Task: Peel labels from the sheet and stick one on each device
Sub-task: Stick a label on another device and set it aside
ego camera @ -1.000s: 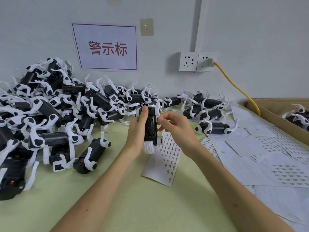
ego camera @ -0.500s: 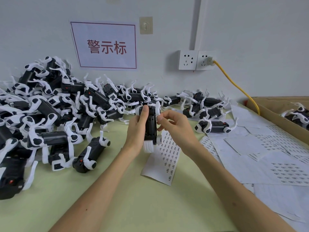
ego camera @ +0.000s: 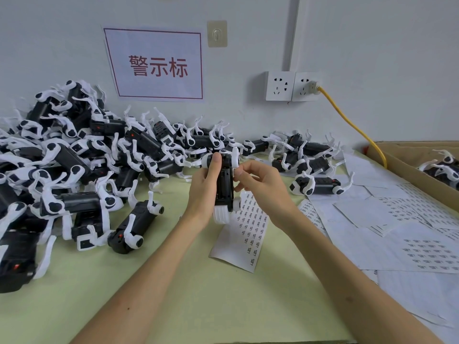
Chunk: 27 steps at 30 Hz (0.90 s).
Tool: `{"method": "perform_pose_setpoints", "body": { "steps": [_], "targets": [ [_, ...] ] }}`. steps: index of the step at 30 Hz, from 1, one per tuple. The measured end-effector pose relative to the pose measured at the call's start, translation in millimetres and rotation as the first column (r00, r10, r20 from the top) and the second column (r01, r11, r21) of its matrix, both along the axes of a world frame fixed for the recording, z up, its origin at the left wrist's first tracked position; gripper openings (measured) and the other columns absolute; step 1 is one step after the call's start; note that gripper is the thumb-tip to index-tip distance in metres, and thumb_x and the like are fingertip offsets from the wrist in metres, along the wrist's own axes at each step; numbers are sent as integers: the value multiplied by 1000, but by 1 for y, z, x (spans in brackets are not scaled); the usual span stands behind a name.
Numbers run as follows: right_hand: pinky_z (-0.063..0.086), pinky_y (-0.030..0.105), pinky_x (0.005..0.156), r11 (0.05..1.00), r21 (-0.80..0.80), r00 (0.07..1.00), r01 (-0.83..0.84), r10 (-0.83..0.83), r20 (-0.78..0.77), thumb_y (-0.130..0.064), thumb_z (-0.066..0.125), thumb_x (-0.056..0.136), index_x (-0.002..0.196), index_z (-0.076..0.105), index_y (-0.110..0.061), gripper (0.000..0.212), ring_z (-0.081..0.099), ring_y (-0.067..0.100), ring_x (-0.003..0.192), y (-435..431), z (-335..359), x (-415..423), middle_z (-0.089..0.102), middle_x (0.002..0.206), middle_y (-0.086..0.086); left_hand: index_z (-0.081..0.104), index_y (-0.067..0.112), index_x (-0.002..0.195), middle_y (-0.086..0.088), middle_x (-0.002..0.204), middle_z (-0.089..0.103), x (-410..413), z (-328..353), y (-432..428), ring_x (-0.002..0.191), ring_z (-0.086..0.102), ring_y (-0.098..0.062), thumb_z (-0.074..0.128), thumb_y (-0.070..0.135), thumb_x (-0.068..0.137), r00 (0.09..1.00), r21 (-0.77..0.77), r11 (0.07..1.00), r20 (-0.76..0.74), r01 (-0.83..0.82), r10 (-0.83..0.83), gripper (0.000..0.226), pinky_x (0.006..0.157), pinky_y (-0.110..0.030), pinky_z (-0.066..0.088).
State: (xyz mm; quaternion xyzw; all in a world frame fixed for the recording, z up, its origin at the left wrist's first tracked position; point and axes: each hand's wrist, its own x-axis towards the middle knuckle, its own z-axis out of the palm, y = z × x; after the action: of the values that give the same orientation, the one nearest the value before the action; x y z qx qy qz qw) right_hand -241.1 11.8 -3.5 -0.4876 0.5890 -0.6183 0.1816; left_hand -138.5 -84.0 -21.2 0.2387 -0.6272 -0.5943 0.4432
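A black plastic device with white ribbed ends (ego camera: 224, 187) is held upright just above the pale green matte surface (ego camera: 198, 294). Under it a white paper sheet of small dark printed labels (ego camera: 248, 239) lies flat. The left hand (ego camera: 202, 194) is wrapped round the device's left side, with the thumb laid along its upper part. The right hand (ego camera: 263, 187) is curled, its fingers (ego camera: 248, 167) drawn together and pinching the device's upper right edge; whether a label is between them cannot be told. A tangled heap of black-and-white devices (ego camera: 74, 160) is piled at the left against the wall. Loose white sheets (ego camera: 397, 232) are spread at the right beside a brown cardboard box (ego camera: 402, 160). A white sign with red characters (ego camera: 156, 65) is fixed to the wall.
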Motion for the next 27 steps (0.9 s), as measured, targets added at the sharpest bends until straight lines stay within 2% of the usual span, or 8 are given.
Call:
{"method": "perform_pose_setpoints", "body": {
  "steps": [10, 12, 16, 22, 27],
  "targets": [
    [49, 12, 70, 1000, 9, 1000, 11, -11, -9, -19, 63, 100, 84, 68, -19, 17, 68, 7, 70, 0, 0, 0, 70, 85, -4, 66, -12, 97, -19, 85, 65, 0, 2, 1, 79, 63, -29, 50, 70, 85, 1000, -6, 1000, -1, 10, -10, 84, 77, -46, 51],
    [49, 12, 70, 1000, 12, 1000, 14, -14, -10, -20, 63, 100, 84, 68, -20, 17, 69, 7, 70, 0, 0, 0, 70, 83, -6, 65, -13, 97, -18, 83, 64, 0, 2, 1, 78, 62, -28, 49, 71, 85, 1000, -12, 1000, 1, 12, -12, 86, 76, -46, 52],
    [46, 10, 67, 1000, 5, 999, 28, -28, -21, -19, 63, 100, 83, 67, -20, 18, 69, 7, 69, -1, -1, 0, 70, 81, -8, 67, -8, 94, -10, 77, 65, -1, 1, 0, 73, 63, -23, 49, 72, 84, 1000, -13, 1000, 8, -13, 13, 82, 65, -35, 52],
    [48, 11, 67, 999, 7, 999, 40, -40, -22, -21, 64, 100, 82, 67, -18, 18, 69, 9, 68, -1, -3, -1, 69, 81, -3, 68, 5, 78, -9, 73, 62, -1, -1, 2, 69, 61, -23, 52, 81, 73, 1000, -30, 999, -4, -24, 24, 78, 65, -38, 50],
    [47, 14, 63, 998, 11, 998, 56, -56, -25, -21, 67, 98, 80, 67, -20, 18, 68, 7, 67, 0, -3, -2, 68, 77, -7, 63, -8, 87, -13, 75, 58, 0, 0, 3, 69, 57, -25, 52, 80, 74, 1000, -57, 998, -16, -18, 17, 90, 68, -43, 45]
  ]
}}
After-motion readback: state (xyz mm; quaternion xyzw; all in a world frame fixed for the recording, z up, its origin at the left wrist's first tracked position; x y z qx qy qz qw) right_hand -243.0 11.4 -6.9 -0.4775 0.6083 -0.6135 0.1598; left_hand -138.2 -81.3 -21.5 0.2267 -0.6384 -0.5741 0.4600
